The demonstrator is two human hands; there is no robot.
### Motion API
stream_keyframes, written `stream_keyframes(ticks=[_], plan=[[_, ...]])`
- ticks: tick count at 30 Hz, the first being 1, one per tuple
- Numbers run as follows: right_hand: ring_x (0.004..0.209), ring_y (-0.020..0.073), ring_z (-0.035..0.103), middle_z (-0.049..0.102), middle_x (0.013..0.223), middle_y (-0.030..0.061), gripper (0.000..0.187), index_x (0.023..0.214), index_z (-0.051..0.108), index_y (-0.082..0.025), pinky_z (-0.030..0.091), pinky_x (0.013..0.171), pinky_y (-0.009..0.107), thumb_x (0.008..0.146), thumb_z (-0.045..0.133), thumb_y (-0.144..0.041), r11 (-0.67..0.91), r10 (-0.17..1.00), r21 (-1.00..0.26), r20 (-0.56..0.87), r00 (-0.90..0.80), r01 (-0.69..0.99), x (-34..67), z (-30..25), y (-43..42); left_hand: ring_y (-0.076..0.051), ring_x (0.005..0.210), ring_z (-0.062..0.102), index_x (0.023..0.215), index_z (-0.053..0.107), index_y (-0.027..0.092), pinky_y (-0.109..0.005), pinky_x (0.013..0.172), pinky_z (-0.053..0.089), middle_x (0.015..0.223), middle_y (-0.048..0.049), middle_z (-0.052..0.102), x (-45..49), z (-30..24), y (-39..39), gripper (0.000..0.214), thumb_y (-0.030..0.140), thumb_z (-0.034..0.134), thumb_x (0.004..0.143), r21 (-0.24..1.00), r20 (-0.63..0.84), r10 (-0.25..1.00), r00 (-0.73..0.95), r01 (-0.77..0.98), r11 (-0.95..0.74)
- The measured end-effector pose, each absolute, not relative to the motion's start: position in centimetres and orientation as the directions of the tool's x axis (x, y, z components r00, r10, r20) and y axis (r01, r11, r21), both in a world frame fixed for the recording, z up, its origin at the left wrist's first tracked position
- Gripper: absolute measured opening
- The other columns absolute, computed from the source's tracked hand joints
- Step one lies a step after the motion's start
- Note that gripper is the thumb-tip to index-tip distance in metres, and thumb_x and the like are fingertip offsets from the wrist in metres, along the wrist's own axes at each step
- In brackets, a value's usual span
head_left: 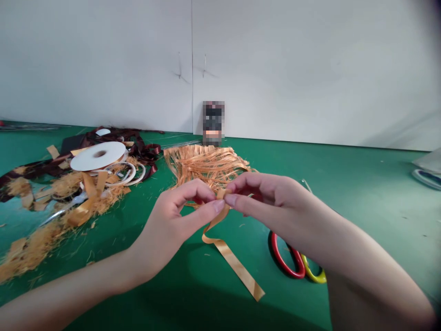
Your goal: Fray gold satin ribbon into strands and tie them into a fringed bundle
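Observation:
Between my two hands is a tan satin ribbon (237,264), its loose end trailing down onto the green table. My left hand (186,211) pinches it between thumb and forefinger. Close beside, the fingertips of my right hand (268,195) pinch the same ribbon, thumbs nearly touching. Just behind the hands lies a bundle of frayed tan ribbon strips (206,163), its front partly hidden by my fingers. Scissors with one red and one yellow handle loop (287,259) rest under my right forearm, which covers part of them.
On the left, a white ribbon spool (99,155) sits on a heap of dark brown ribbon (144,149) and frayed tan scraps (37,248). A pixelated dark box-like item (213,122) leans against the white wall panel (310,69). A roll-like object (427,177) is at the right edge.

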State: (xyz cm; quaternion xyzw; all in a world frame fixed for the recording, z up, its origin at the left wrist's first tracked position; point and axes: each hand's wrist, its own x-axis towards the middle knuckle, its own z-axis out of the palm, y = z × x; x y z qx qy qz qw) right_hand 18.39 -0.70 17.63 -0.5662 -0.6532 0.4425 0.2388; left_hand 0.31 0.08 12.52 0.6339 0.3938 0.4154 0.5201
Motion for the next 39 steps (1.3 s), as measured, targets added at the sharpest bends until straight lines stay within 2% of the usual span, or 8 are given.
stream_keyframes(ticks=[13, 23, 25, 28, 34, 39], plan=[[0.074, 0.0111, 0.061, 0.067, 0.083, -0.0033, 0.013, 0.078, 0.066, -0.026, 0.044, 0.054, 0.022, 0.083, 0.057, -0.033, -0.109, 0.958, -0.887, -0.214, -0.191, 0.448, 18.09, 18.00, -0.72, -0.011, 0.072, 0.047, 0.069, 0.058, 0.021, -0.024, 0.066, 0.036, 0.073, 0.0041, 0.051, 0.15, 12.79, -0.14, 0.020, 0.029, 0.062, 0.087, 0.979, 0.145, 0.928, 0.342, 0.087, -0.185], [0.069, 0.0118, 0.060, 0.066, 0.073, -0.0004, 0.012, 0.073, 0.066, -0.021, 0.045, 0.054, 0.022, 0.080, 0.060, -0.030, -0.025, 0.997, -0.894, -0.052, -0.050, 0.447, 18.22, 18.12, -1.05, -0.011, 0.072, 0.047, 0.069, 0.059, 0.022, -0.024, 0.066, 0.036, 0.073, 0.0038, 0.050, -0.15, 12.78, -0.20, 0.019, 0.027, 0.062, 0.086, 0.978, 0.167, 0.928, 0.333, 0.067, -0.200], [0.073, 0.0129, 0.064, 0.069, 0.079, 0.0002, 0.009, 0.083, 0.065, -0.021, 0.049, 0.057, 0.023, 0.078, 0.063, -0.028, -0.008, 0.998, -0.923, -0.034, -0.060, 0.386, 18.14, 18.12, -1.01, -0.011, 0.072, 0.047, 0.069, 0.059, 0.021, -0.024, 0.065, 0.036, 0.072, 0.0037, 0.051, -0.18, 12.79, -0.17, 0.018, 0.026, 0.062, 0.086, 0.979, 0.163, 0.929, 0.332, 0.064, -0.194], [0.078, 0.0145, 0.068, 0.071, 0.086, 0.0003, 0.021, 0.095, 0.062, -0.022, 0.054, 0.063, 0.024, 0.075, 0.066, -0.025, -0.022, 0.989, -0.953, -0.064, -0.131, 0.301, 17.95, 18.08, -0.90, -0.011, 0.073, 0.049, 0.070, 0.060, 0.021, -0.023, 0.066, 0.038, 0.073, 0.0034, 0.053, -0.08, 12.91, -0.12, 0.017, 0.026, 0.062, 0.086, 0.981, 0.155, 0.928, 0.339, 0.056, -0.185], [0.073, 0.0136, 0.068, 0.069, 0.078, -0.0004, 0.019, 0.091, 0.061, -0.021, 0.056, 0.062, 0.024, 0.072, 0.063, -0.018, -0.041, 0.984, -0.949, -0.093, -0.151, 0.313, 17.83, 18.11, -0.82, -0.011, 0.081, 0.053, 0.076, 0.062, 0.022, -0.021, 0.072, 0.043, 0.081, 0.0036, 0.057, 0.26, 13.02, -0.17, 0.011, 0.028, 0.065, 0.085, 0.970, 0.206, 0.926, 0.317, 0.061, -0.237], [0.072, 0.0133, 0.067, 0.067, 0.076, -0.0004, 0.018, 0.089, 0.060, -0.020, 0.056, 0.063, 0.024, 0.072, 0.063, -0.016, -0.070, 0.976, -0.951, -0.128, -0.175, 0.301, 17.85, 18.27, -0.83, -0.010, 0.090, 0.055, 0.083, 0.063, 0.025, -0.019, 0.080, 0.044, 0.090, 0.0036, 0.060, 0.28, 13.19, -0.13, 0.004, 0.025, 0.063, 0.087, 0.942, 0.263, 0.929, 0.260, 0.139, -0.306]])
